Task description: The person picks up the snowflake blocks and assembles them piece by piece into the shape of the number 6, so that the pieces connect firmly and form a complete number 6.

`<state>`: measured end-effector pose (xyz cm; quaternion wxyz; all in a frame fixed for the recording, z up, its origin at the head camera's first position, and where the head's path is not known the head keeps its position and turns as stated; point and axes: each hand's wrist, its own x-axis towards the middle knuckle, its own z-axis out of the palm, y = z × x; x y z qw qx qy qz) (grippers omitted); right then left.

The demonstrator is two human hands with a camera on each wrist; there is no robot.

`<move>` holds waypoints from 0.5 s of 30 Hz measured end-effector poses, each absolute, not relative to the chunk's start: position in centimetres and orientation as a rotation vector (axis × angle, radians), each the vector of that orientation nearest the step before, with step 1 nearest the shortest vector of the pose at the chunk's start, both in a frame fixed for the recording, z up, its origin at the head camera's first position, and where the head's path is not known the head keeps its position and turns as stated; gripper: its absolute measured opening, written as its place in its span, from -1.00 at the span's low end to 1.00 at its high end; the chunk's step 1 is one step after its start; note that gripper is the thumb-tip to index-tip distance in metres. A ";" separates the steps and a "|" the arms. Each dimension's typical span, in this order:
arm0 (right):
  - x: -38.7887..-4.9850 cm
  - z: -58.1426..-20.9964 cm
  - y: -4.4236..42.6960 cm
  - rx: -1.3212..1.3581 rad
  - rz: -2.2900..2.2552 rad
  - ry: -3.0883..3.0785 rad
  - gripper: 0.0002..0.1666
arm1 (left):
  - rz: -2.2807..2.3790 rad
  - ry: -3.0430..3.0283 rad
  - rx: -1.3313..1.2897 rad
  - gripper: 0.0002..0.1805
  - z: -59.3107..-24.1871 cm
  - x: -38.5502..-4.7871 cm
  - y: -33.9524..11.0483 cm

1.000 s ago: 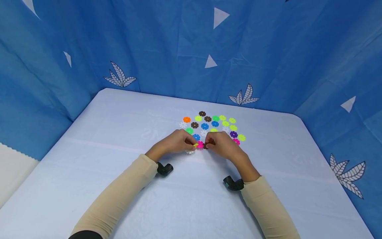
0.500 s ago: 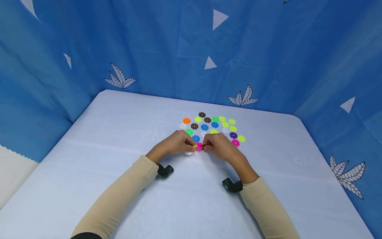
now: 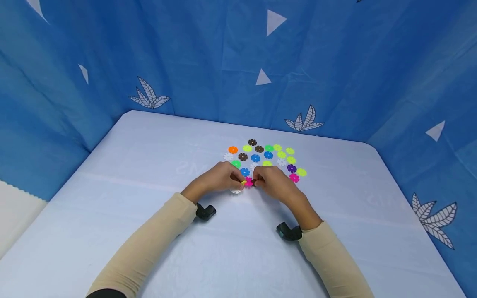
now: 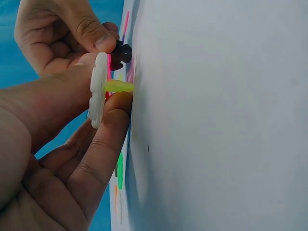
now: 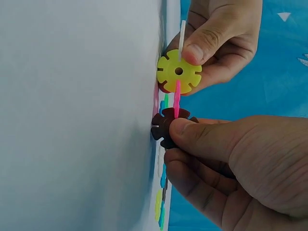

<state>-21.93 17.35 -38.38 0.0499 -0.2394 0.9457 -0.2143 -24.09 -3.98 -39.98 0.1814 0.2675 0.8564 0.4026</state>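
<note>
My left hand pinches a yellow notched plastic disc between thumb and fingers. A white notched disc is slotted across the yellow one and stands edge-on beside the left thumb. On the yellow disc's other side a pink disc is joined, also at right angles. My right hand pinches a brown notched disc by thumb and fingertips. The brown disc meets the pink disc's edge; how deep the slots engage is hidden by the thumb. Both hands are close together, low over the white table.
Loose notched discs lie just beyond the hands, among them an orange disc, a purple disc, a blue disc and a pink disc near the right hand. A white cloth covers the table. Blue curtains hang behind and at the sides.
My right hand has shifted slightly left with the brown disc, bringing it closer in to the pink disc. The left hand stays nearly still, and the loose discs have not moved.
</note>
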 end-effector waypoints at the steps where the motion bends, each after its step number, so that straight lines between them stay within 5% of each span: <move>1: -21.9 -38.4 17.4 -0.736 -0.654 2.883 -0.88 | 1.147 2.409 0.759 -0.89 -40.0 -24.1 -4.0; 8: -22.1 -38.7 17.6 -0.770 -0.678 2.892 -0.86 | 1.164 2.388 0.852 -0.96 -40.1 -24.3 -4.2; 15: -22.2 -38.5 17.7 -0.823 -0.699 2.888 -0.82 | 1.160 2.426 0.777 -0.79 -40.2 -24.5 -4.1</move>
